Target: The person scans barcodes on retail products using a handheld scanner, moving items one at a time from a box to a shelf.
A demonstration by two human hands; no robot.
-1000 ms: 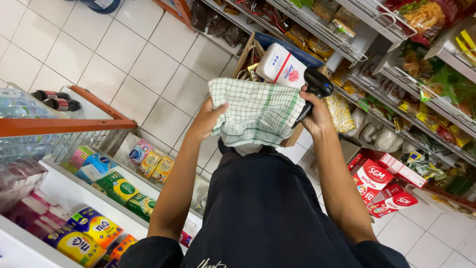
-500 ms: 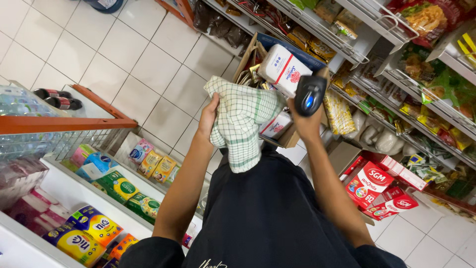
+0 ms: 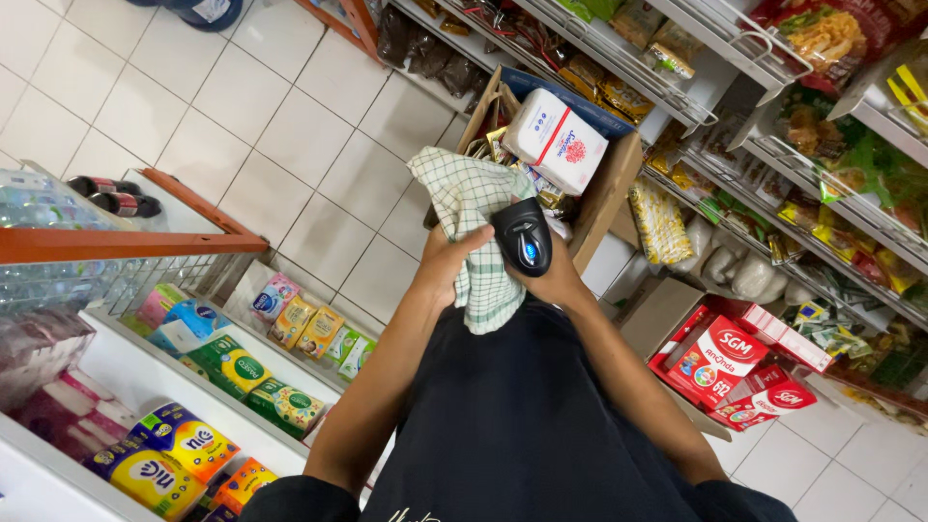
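Note:
My right hand grips a black handheld barcode scanner with a small blue light on its top. My left hand holds a white cloth with a green check pattern, which hangs down between my hands and presses against the left side of the scanner. Both hands are held close together in front of my dark shirt, above a white tiled floor.
A cardboard box with a white packet and snack packs stands just beyond my hands. Wire shelves of packaged goods run along the right. Red cartons sit low right. A low shelf with colourful packs lies left.
The cloth, spread wide between both hands a second ago, is now bunched in my left hand. The scanner has come down and closer to my body, against the cloth.

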